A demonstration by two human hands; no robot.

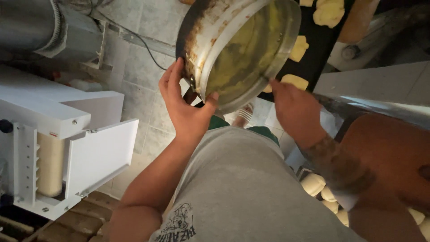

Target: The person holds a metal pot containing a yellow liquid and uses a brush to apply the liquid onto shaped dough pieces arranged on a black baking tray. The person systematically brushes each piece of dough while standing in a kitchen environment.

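Observation:
My left hand (186, 107) grips the lower rim of a round metal pan (242, 49), thumb on the inner edge and fingers behind. The pan is tilted toward me, its outside scorched and rusty, its inside coated with a yellowish greasy film. My right hand (293, 110) reaches to the pan's lower right edge, its fingertips by a pale yellow dough piece (294, 81) on a black tray (320, 42). The back of the hand hides whether the fingers hold anything. More dough pieces (329, 12) lie further along the tray.
A white machine (67, 134) with a cream roller stands at the left, its flap jutting out. A metal duct (40, 27) and a cable run over the tiled floor (134, 76). A steel counter (380, 85) and several dough balls (313, 183) are at the right.

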